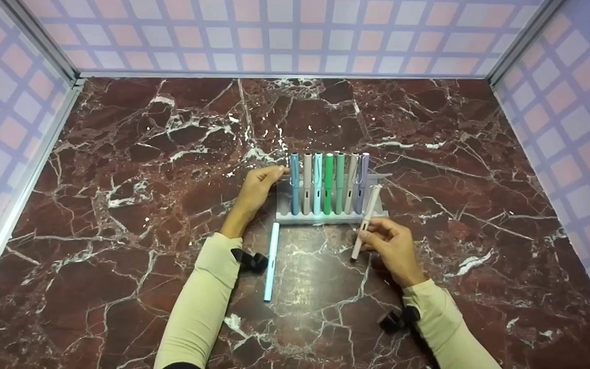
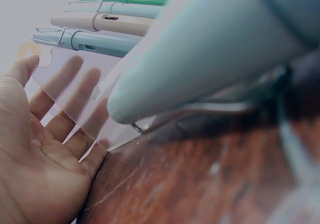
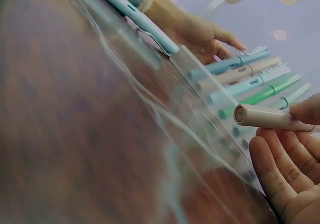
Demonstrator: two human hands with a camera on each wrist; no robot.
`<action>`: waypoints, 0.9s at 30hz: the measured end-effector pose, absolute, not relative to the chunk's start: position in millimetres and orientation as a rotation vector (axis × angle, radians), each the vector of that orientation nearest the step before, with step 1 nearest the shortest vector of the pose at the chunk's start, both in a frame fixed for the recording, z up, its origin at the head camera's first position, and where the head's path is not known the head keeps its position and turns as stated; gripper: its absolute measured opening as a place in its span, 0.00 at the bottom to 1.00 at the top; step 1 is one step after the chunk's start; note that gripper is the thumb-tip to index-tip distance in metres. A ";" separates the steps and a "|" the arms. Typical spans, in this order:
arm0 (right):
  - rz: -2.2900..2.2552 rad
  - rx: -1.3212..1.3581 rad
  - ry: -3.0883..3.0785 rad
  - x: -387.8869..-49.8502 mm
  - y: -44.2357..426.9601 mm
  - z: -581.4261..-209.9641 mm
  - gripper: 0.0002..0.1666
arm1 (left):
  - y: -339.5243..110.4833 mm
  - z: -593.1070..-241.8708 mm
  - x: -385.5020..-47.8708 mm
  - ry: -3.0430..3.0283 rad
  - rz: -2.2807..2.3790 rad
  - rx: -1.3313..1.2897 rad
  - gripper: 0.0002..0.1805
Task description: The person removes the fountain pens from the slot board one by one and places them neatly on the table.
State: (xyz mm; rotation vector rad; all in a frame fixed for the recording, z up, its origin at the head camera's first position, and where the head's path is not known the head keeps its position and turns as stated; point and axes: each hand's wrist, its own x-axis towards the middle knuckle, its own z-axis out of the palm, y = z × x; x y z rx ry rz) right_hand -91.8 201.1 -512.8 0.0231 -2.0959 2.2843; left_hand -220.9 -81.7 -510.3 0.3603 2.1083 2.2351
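Note:
A clear pen stand (image 1: 332, 219) holds a row of several upright capped pens, among them a blue pen (image 1: 295, 189), a green pen (image 1: 328, 187) and a purple pen (image 1: 362, 179). My left hand (image 1: 258, 190) holds the stand's left edge; in the left wrist view its fingers show through the clear panel (image 2: 95, 103), with the thumb at the corner. Between thumb and fingers, my right hand (image 1: 390, 245) pinches a pale beige pen (image 1: 361, 238), tilted in front of the stand's right end. Its lower end faces the right wrist camera.
A light blue pen (image 1: 272, 264) lies on the marbled table (image 1: 146, 230) beside the left wrist, in front of the stand's left end. Checkered walls (image 1: 285, 41) bound the table at the back and both sides.

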 end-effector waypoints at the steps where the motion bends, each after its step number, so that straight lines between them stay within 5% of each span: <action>1: 2.281 0.035 -2.106 -91.4 199.1 -512.8 0.15 | -81.6 -510.4 -220.8 2.103 2.238 0.362 0.14; 27: 2.306 0.203 -2.216 -102.8 140.3 -512.8 0.13 | -81.0 -509.6 -221.4 2.114 2.228 0.379 0.14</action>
